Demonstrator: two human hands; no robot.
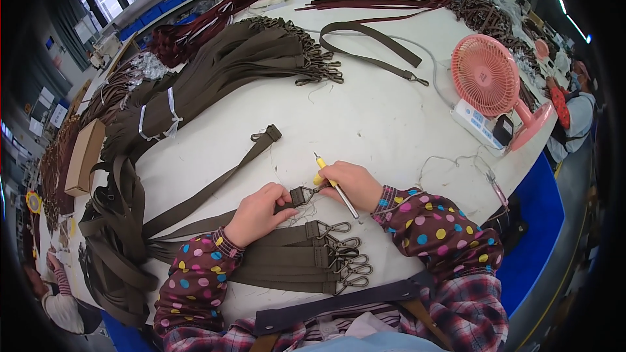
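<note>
My left hand (255,214) is closed, pinching a dark olive webbing strap (297,197) just behind its metal snap hook (312,193). My right hand (354,186) is closed round a slim yellow and silver pen-shaped tool (346,203), its thin tip pointing away from me. The hook reaches the right fingertips; whether they grip it I cannot tell. Below my hands lie several finished-looking strap ends (287,267) side by side, their hooks (352,264) toward the right. Another strap (215,189) stretches up from the pile at left. Loose threads lie under the held hook.
A heap of straps (117,241) lies at left, near a cardboard box (85,156). Behind it is a big strap bundle (222,58) tied with white. A single strap (372,32) lies farther off. At right stand a pink fan (486,72), a power strip (476,124) and small snips (497,189).
</note>
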